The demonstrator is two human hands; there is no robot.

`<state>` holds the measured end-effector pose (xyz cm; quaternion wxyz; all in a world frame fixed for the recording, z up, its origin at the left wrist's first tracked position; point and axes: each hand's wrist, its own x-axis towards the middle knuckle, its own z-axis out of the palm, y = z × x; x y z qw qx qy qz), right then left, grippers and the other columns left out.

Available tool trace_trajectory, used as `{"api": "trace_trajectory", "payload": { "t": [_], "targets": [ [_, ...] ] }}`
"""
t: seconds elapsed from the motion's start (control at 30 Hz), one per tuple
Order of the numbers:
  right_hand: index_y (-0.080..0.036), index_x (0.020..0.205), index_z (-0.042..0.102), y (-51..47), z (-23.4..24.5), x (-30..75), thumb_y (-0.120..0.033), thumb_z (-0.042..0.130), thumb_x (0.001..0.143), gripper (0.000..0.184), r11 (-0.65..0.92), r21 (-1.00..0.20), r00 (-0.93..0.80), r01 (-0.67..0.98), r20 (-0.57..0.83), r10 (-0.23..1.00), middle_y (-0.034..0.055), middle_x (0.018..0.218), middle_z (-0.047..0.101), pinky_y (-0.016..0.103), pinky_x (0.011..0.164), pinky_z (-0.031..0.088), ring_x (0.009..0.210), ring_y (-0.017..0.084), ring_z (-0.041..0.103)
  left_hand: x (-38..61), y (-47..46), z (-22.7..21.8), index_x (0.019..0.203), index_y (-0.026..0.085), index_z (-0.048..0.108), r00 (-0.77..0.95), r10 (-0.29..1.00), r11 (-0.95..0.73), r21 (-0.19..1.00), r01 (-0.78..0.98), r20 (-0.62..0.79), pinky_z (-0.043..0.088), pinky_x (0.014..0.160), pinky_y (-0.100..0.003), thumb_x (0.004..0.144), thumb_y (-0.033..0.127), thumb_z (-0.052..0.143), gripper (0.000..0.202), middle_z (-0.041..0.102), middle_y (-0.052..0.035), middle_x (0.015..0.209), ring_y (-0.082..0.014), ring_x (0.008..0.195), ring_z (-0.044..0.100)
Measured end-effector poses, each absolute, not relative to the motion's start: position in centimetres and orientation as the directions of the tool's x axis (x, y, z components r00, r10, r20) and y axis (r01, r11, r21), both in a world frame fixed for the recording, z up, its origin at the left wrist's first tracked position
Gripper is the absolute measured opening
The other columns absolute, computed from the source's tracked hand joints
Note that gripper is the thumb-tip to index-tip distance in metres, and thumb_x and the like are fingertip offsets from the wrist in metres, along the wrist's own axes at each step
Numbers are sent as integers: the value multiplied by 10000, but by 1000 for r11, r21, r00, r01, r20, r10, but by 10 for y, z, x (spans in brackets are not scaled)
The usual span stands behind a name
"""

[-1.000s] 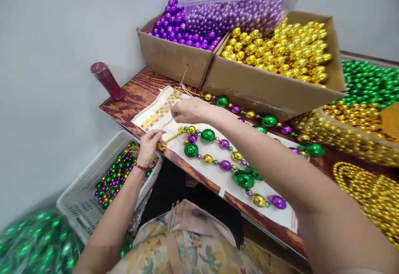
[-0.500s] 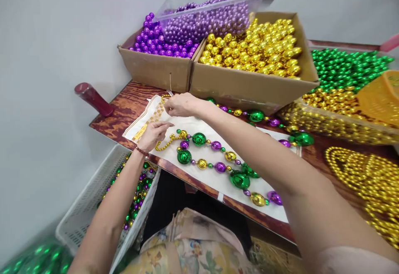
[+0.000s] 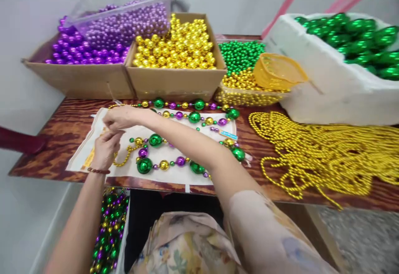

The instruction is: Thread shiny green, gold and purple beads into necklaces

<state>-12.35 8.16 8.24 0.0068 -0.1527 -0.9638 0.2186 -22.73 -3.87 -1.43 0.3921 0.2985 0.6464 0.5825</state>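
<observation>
My left hand [image 3: 106, 149] is closed in a pinch over the left end of a white cloth [image 3: 174, 175]. Whatever lies between its fingers is too small to make out. A gold bead chain [image 3: 123, 162] curves out beside it towards a strand of large green, gold and purple beads [image 3: 164, 165]. Just above, my right hand [image 3: 120, 117] has its fingers curled down, close to the left fingertips, hiding what they hold. Another strand of mixed beads [image 3: 172, 105] runs along the back of the cloth, partly behind my right forearm.
Behind stand cardboard boxes of purple beads [image 3: 71, 43] and gold beads [image 3: 183, 45], then a tub of small green beads [image 3: 241, 54] with an orange scoop [image 3: 277, 72]. Gold bead chains [image 3: 330, 153] and a white foam box [image 3: 314, 70] are right. A dark red cylinder [image 3: 21, 139] stands left.
The view has swung to the right, bringing the foam box and more gold chains into sight. My hands are closer together, and the left fingers have curled in from a more stretched pose.
</observation>
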Motion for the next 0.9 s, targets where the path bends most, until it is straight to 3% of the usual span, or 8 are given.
{"api": "trace_trajectory", "payload": {
  "t": [0.17,0.27,0.37,0.43,0.5,0.57,0.73,0.9],
  "targets": [
    [-259,949,686,101,74,-105,-208,546,961,149,802,-413,-879,432,7,477,-145,899,718,103,665,306,1000,50,600,-229,-39,-15,754,141,687,-468,868,153,986,-71,-168,184,403,-181,625,279,787,214,373,84,468,-29,406,248],
    [-257,1056,673,122,71,-60,-177,514,990,190,759,-360,-810,542,14,586,-111,1189,683,116,736,350,1115,80,580,-231,-43,-12,732,154,695,-436,871,203,974,-101,-226,155,406,-179,647,273,796,178,318,85,451,-24,404,218],
    [-273,1254,621,133,62,22,-163,460,999,321,710,-305,-744,634,12,669,-38,1461,541,181,819,387,1216,151,545,-232,-46,-12,728,157,701,-429,867,220,967,-129,-254,143,412,-179,643,260,807,171,318,77,459,-20,411,212],
    [-187,1202,661,132,52,90,-203,429,1011,302,597,-228,-622,769,-58,780,84,1321,637,256,808,409,1169,234,580,-232,-48,-13,731,156,702,-427,863,229,963,-141,-268,145,417,-182,648,252,801,161,316,76,462,-20,414,211],
    [-195,1098,715,125,40,157,-246,484,980,264,373,-44,-370,927,-274,888,102,1161,708,288,777,420,1062,259,631,-232,-50,-14,728,153,703,-430,857,243,958,-151,-285,138,421,-186,646,247,798,157,304,80,464,-19,412,212],
    [-189,959,749,111,28,214,-235,557,929,200,300,15,-274,954,-368,889,105,1020,739,292,724,418,946,261,662,-232,-51,-13,718,153,705,-445,847,247,957,-154,-290,133,424,-191,636,244,800,155,303,81,463,-20,407,218],
    [-232,859,738,60,-1,288,-257,620,883,123,220,9,-186,976,-500,846,40,900,748,260,636,392,836,216,668,-231,-53,-10,695,186,713,-485,836,225,966,-124,-257,168,432,-172,628,255,821,145,335,78,448,-22,416,245],
    [-200,981,682,26,-28,297,-324,623,901,159,200,-83,-215,976,-470,856,73,1025,736,249,686,421,905,208,670,-227,-55,-11,690,186,700,-462,836,255,955,-151,-296,188,441,-150,623,264,854,185,344,79,451,-8,424,264]
  ]
}}
